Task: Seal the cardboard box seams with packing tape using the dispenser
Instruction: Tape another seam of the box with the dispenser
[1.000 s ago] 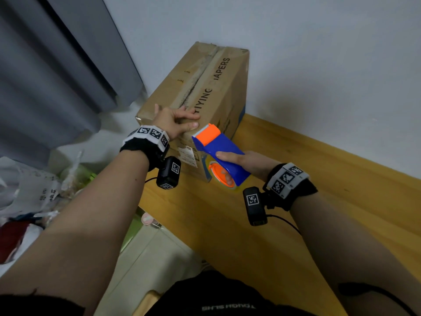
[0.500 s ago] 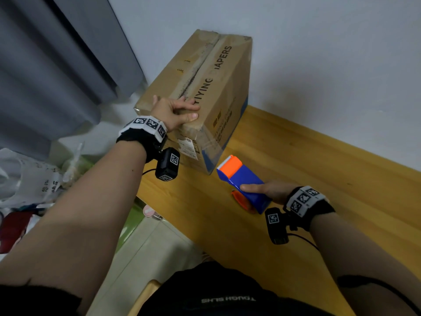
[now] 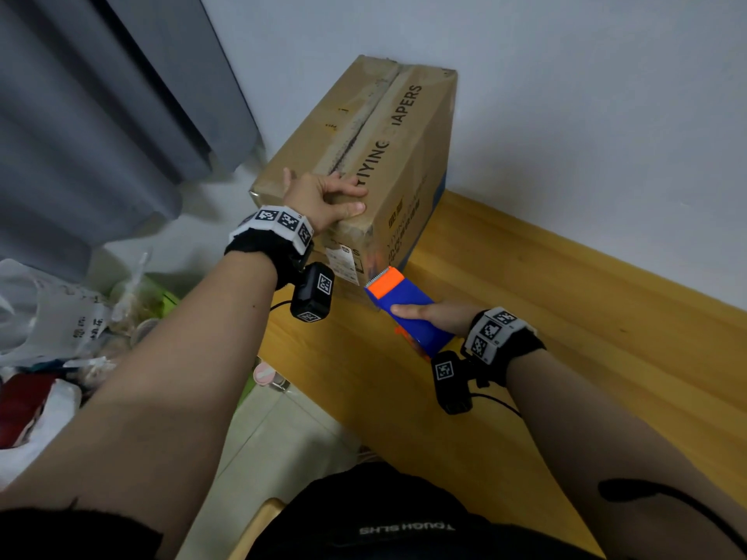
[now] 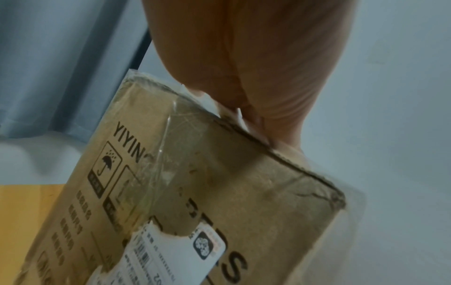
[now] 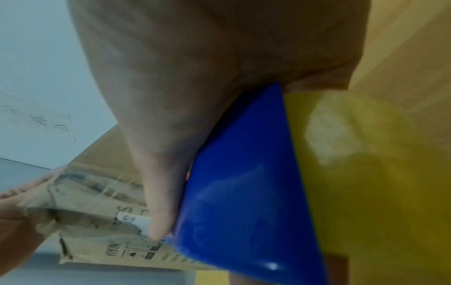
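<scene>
While the grey curtain (image 3: 101,115) hangs at the far left above a heap of plastic bags (image 3: 48,329), the left hand (image 3: 319,198) lies on the near top corner of the cardboard box (image 3: 408,163), fingers bent over the edge and thumb laid along the rim, gripping the corner. That box stands at the left end of the wooden worktop (image 3: 566,317), against the white wall (image 3: 566,95), with an old strip of tape along its top seam and a torn label on its near face. Further right, the right hand (image 3: 440,315) grasps the blue tape dispenser (image 3: 412,313) by its body, thumb stretched along the side, its orange toothed end just beside the box's lower near corner.
</scene>
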